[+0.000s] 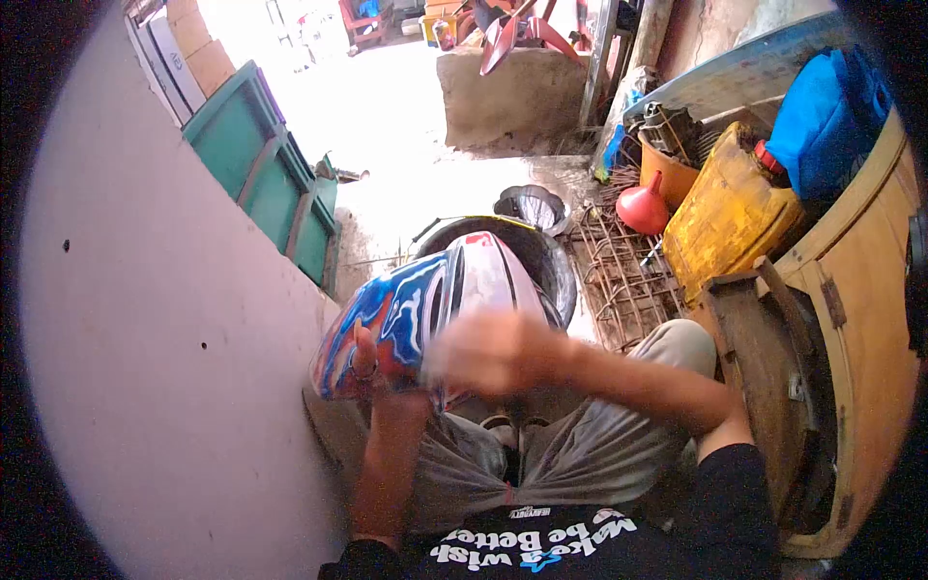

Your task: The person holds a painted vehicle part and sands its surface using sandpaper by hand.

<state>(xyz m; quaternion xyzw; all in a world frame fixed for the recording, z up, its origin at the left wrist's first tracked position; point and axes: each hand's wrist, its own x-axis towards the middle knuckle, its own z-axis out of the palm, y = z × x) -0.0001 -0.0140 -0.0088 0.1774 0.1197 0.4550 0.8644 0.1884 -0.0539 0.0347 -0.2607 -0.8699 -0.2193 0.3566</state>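
Observation:
A curved, glossy shell (401,300), painted blue, red and white and looking like a motorcycle body panel, is tilted above my lap. My left hand (365,362) grips its lower left part, thumb on the painted face and the other fingers hidden behind. My right hand (498,353) is closed in a fist over the shell's lower right part, smeared by motion. Whatever it holds, if anything, cannot be made out. Just beyond the shell, partly covered by it, stands a black basin (556,266).
A white wall (184,338) runs close on my left, with green panels (280,184) beyond. On the right are a wire grid (619,261), a red funnel (643,203), a yellow jerrycan (735,213) and a wooden piece (870,338). A small black bowl (532,206) lies behind the basin.

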